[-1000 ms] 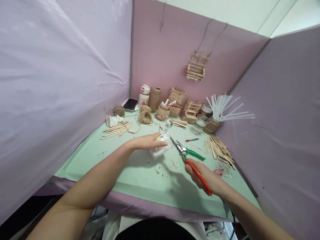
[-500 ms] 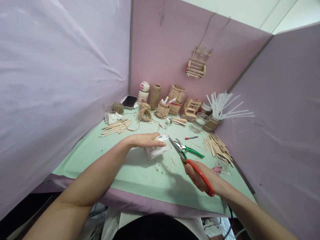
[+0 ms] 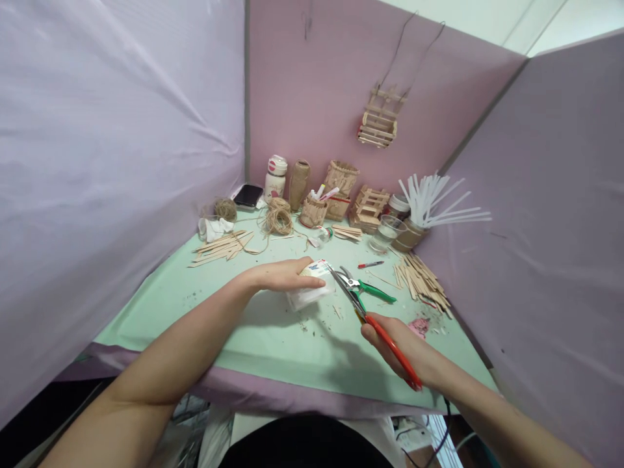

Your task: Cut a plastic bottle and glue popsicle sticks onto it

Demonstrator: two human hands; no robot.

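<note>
My left hand (image 3: pixel 285 275) is closed on a whitish, partly see-through plastic container (image 3: pixel 312 299) with a printed top edge, thumb and fingers around it above the table. My palm hides its left part. In my right hand (image 3: pixel 394 335) is a pair of scissors (image 3: pixel 400 361) with red handles, the blades pointing up and left. The blade tips reach the container's upper right rim; whether they touch it I cannot tell. Just behind the blades lie green-handled pruning shears (image 3: pixel 377 291) on the table.
Wooden sticks lie in piles at left (image 3: pixel 221 248) and right (image 3: pixel 422 283). Along the back stand a twine coil (image 3: pixel 279 218), a stick-covered pen cup (image 3: pixel 313 212), a clear cup of water (image 3: pixel 387 235) and a holder of white glue sticks (image 3: pixel 429 201). A red marker (image 3: pixel 370 264) lies nearer.
The scissors have turned slightly, their red handles now seen more edge-on. The container stays in my left hand, its printed edge facing me a little more. The whole view has shifted slightly.
</note>
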